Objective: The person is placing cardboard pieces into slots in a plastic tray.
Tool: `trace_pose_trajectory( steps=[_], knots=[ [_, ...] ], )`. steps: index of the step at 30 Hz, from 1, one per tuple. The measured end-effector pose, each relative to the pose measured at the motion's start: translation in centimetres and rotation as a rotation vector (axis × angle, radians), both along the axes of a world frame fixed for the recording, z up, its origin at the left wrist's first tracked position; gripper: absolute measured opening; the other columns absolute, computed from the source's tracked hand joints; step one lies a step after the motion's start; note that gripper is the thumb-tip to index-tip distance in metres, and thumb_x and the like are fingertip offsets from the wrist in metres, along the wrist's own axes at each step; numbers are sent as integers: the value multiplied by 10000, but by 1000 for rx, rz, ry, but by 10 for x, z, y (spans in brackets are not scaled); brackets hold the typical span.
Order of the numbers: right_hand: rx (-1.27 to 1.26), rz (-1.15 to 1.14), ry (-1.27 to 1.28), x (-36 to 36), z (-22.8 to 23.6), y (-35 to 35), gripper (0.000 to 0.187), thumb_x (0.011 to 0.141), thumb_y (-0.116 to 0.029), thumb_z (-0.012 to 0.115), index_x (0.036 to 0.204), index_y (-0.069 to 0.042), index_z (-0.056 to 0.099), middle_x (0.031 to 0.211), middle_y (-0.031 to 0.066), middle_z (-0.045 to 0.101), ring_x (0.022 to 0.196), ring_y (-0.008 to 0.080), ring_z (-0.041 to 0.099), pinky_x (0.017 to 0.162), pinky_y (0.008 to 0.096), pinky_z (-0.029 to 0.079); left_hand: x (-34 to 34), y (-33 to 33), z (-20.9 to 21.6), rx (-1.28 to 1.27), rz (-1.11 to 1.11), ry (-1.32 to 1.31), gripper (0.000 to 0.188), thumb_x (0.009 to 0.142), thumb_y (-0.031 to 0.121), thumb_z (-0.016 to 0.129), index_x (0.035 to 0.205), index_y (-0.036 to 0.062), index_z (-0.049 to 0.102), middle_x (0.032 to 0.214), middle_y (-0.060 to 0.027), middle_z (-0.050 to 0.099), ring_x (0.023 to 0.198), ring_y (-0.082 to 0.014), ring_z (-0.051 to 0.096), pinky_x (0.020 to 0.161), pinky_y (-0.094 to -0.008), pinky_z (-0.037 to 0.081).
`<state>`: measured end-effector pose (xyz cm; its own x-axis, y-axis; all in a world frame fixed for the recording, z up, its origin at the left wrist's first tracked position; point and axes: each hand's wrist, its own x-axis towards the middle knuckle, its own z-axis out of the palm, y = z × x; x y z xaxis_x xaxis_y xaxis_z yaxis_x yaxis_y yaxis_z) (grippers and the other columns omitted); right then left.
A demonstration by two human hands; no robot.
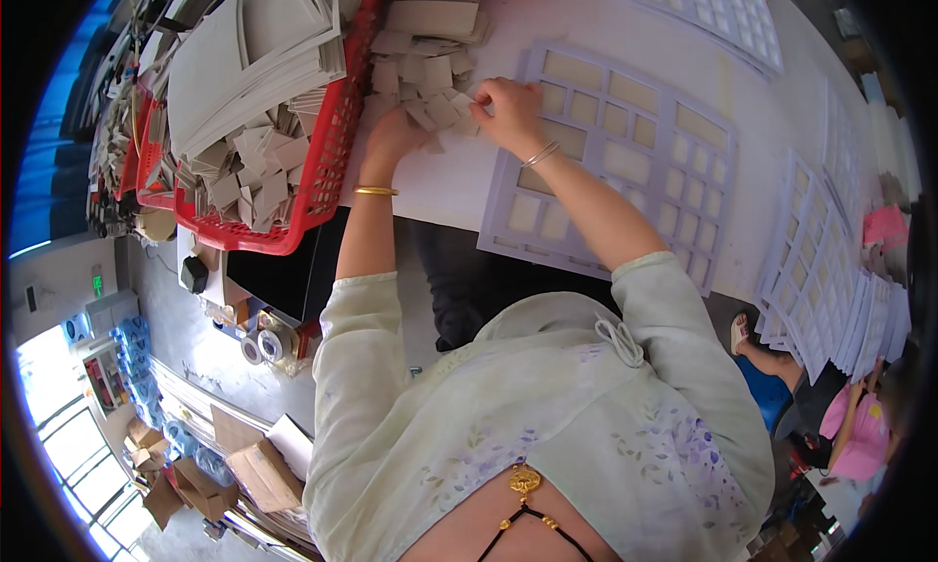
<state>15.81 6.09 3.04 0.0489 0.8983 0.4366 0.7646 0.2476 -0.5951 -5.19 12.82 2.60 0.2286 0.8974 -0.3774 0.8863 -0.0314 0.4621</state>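
Small grey cardboard pieces [445,109] lie in a loose heap on the white table. At the heap's near left side, my left hand [393,138] is closed, its fingertips pinched at the edge of one cardboard piece. My right hand [510,114] hovers at the heap's right side, fingers curled in a pinch; a small pale piece shows at the fingertips, partly hidden. Just right of that hand lies a lavender frame panel [657,93] with many rectangular openings of several sizes, pale board showing in them. My right forearm passes over the panel's left part.
A red plastic basket [327,171] at the left holds large grey boards [256,59] and many small pieces. Stacked cardboard strips [430,17] lie beyond the heap. More lavender panels [713,15] are at the far right, others [806,259] at the right edge. A person in pink [860,420] sits there.
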Motion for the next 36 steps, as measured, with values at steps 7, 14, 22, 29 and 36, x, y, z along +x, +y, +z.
trace_pose_trajectory(
  steps=[7, 14, 22, 29, 36],
  knots=[
    [-19, -34, 30, 13, 8, -14, 141, 722, -191, 700, 725, -143, 567, 724, -35, 622, 722, 169, 600, 703, 372, 306, -29, -12, 20, 53, 13, -85, 411, 596, 228, 760, 885, -9, 589, 712, -132, 659, 739, -295, 662, 686, -374, 508],
    [-47, -56, 91, 31, 5, -31, 141, 727, -186, 703, 730, -126, 575, 706, -35, 626, 623, 153, 584, 671, 345, 345, -44, -21, 19, -128, 48, -475, 168, 800, 74, 679, 904, 27, 556, 679, -35, 584, 542, -107, 551, 482, -240, 406],
    [-141, -77, 314, 67, 14, -55, 142, 789, -133, 707, 813, -45, 599, 749, 12, 640, 614, 92, 550, 570, 237, 460, -48, -43, 3, -225, 253, -665, 77, 849, 90, 565, 895, 53, 614, 595, 18, 486, 444, -57, 403, 387, -215, 299],
    [-93, -126, 318, 85, 23, -79, 143, 777, -130, 708, 795, -39, 599, 722, 28, 643, 568, 115, 543, 554, 257, 456, -46, -59, 0, -411, 288, -651, 200, 823, 75, 560, 999, 49, 651, 593, 9, 518, 467, -66, 430, 412, -214, 323],
    [-338, -52, 551, 96, 21, -121, 125, 811, -108, 695, 867, -27, 618, 773, 14, 654, 593, 70, 530, 571, 230, 455, 5, -94, 29, -296, 43, -828, 161, 876, 118, 619, 1011, 32, 606, 670, -18, 577, 542, -63, 497, 481, -198, 387]
  ],
)
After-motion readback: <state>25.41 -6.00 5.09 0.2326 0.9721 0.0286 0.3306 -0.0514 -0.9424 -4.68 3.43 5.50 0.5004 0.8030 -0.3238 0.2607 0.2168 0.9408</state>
